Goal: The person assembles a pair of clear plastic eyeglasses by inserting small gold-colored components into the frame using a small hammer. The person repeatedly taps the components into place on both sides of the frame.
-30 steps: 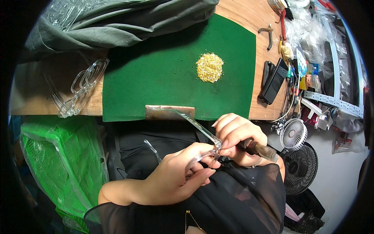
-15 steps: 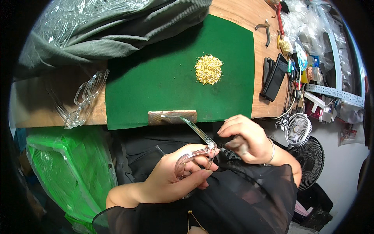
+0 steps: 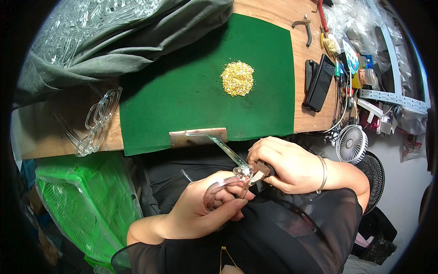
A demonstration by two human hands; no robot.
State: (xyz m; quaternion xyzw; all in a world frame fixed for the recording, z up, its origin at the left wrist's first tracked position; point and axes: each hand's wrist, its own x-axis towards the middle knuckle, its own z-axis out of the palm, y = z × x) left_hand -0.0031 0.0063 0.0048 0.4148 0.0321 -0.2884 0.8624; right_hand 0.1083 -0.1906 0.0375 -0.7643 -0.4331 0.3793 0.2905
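Note:
My left hand (image 3: 200,205) is closed round a clear plastic eyeglass frame (image 3: 218,185), thumb and fingers pinching the rim. One temple (image 3: 226,150) stretches away from the hinge, its tip over a brown textured strip (image 3: 178,139) at the mat's near edge. My right hand (image 3: 285,164) is closed on a small brown block with a pale edge (image 3: 259,174), held against or right beside the hinge end; its exact kind is not clear. The palm side of the right hand is hidden.
A heap of small gold-coloured pieces (image 3: 237,78) lies on the green mat (image 3: 182,100). More clear frames (image 3: 100,116) are at the left, with a grey cloth (image 3: 150,43) behind. Pliers (image 3: 306,29), a phone (image 3: 320,83), fans (image 3: 351,144) and a green crate (image 3: 86,201) surround the workspace.
My right hand has come left and closer to the frame, bringing the brown block to the hinge. The left hand keeps its grip. The view has shifted slightly.

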